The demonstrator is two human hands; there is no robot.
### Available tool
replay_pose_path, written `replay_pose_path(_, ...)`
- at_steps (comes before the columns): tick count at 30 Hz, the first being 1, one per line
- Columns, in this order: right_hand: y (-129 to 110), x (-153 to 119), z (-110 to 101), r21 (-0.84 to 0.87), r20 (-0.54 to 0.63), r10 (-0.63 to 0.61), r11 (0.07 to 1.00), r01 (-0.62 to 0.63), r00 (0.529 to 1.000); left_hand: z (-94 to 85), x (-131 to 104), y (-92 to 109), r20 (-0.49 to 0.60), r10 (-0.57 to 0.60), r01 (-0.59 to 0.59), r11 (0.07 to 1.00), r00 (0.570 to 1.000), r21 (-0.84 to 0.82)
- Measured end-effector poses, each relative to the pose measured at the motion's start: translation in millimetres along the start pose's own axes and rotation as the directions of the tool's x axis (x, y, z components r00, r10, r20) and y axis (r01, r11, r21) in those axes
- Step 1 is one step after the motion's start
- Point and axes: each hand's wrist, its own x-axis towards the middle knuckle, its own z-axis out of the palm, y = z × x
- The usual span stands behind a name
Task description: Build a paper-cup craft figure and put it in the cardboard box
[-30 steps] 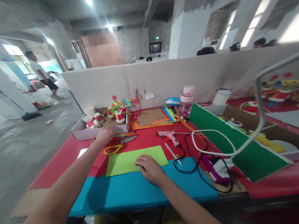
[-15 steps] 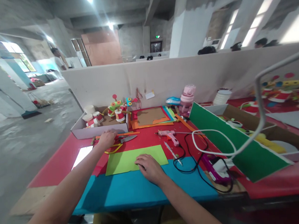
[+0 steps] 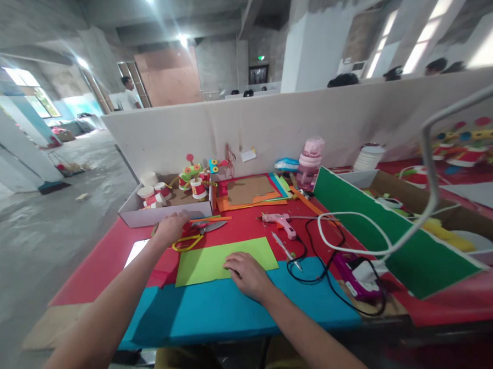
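My left hand point(image 3: 171, 228) reaches over the tools in front of the white box, close to scissors with yellow handles point(image 3: 188, 242). Its fingers point away from me, and I cannot make out whether they grip anything. Beside it lies an orange strip point(image 3: 217, 219). My right hand point(image 3: 248, 273) rests, loosely curved, on a lime-green sheet point(image 3: 205, 262), with a gap between thumb and fingers and nothing visible in it. That sheet overlaps a blue covering point(image 3: 236, 311) along the table's near edge.
A pink glue gun point(image 3: 279, 222) and a pen point(image 3: 285, 249) lie right of the sheet. A black cord loops near a purple power strip point(image 3: 357, 280). The white box point(image 3: 165, 215) holds paper cups. A green-sided box point(image 3: 381, 238) stands right; a phone point(image 3: 136, 249) lies left.
My left hand has shifted slightly left and up beside the scissors. My right hand stays on the lime-green sheet. A person in the background has moved right.
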Motion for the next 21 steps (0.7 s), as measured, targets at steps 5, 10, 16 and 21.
replay_pose_path(5,-2.0,-0.1,-1.2,-0.015,0.005,0.006,1.0,-0.006,1.0,11.9,-8.0,15.8,-0.145,-0.001,0.006,1.0,0.989,0.031)
replay_pose_path(10,-2.5,-0.3,-1.9,-0.024,0.008,0.004,1.0,-0.003,1.0,11.1,-19.7,23.2,-0.169,0.014,-0.024,0.998,0.986,-0.056)
replay_pose_path(16,-1.2,-0.6,0.3,-0.023,0.001,0.013,1.0,-0.013,1.0,9.5,-55.5,62.6,-0.202,0.172,-0.231,0.92,0.964,-0.316)
replay_pose_path(21,-5.2,-0.2,-4.0,-0.029,0.017,0.039,0.999,-0.039,0.999,17.1,-96.1,101.4,-0.23,0.307,-0.381,0.805,0.923,-0.454)
